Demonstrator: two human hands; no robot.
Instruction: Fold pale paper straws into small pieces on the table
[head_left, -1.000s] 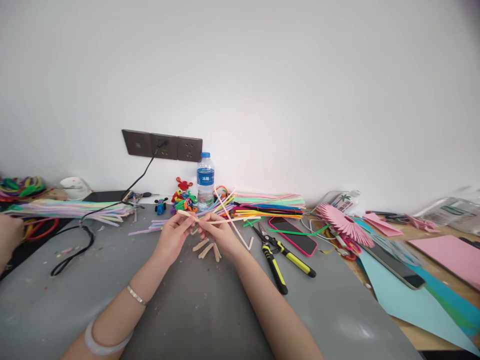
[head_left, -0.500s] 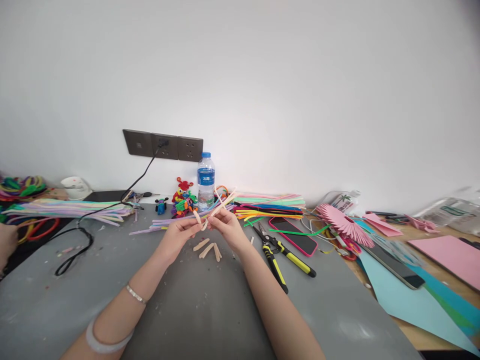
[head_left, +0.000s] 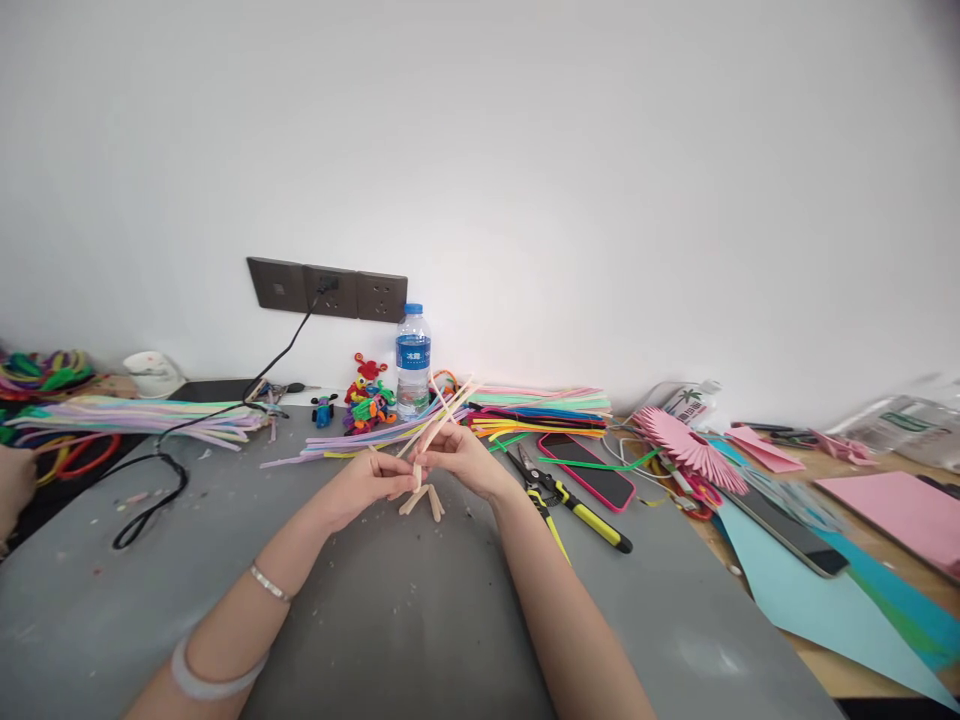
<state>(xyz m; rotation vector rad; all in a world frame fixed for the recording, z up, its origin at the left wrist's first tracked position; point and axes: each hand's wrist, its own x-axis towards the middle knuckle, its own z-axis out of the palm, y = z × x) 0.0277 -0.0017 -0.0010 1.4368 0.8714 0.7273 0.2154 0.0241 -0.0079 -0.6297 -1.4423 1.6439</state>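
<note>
My left hand (head_left: 366,487) and my right hand (head_left: 454,458) meet over the grey table, fingers pinched together on cream-coloured pipe cleaners (head_left: 450,408). Long ends of these stick up and to the right past my right hand. A short bent end (head_left: 418,476) hangs below the fingertips. Exactly where each finger grips is partly hidden. Just beneath my hands lie short folded cream pipe-cleaner pieces (head_left: 433,503). Pliers-like cutters (head_left: 570,497) with yellow and black handles rest to the right of my right hand, blades partly spread.
Behind my hands stand a water bottle (head_left: 412,362) and a colourful pipe-cleaner figure (head_left: 369,397). Bundles of pipe cleaners (head_left: 540,412) line the wall. A pink-edged phone (head_left: 589,472) lies right. A black cable (head_left: 180,478) crosses the left. Another person's hand (head_left: 15,490) shows at far left.
My hands have drawn closer together and turned slightly, and the short end now points down between them. The separate short piece on the table's left is no longer visible.
</note>
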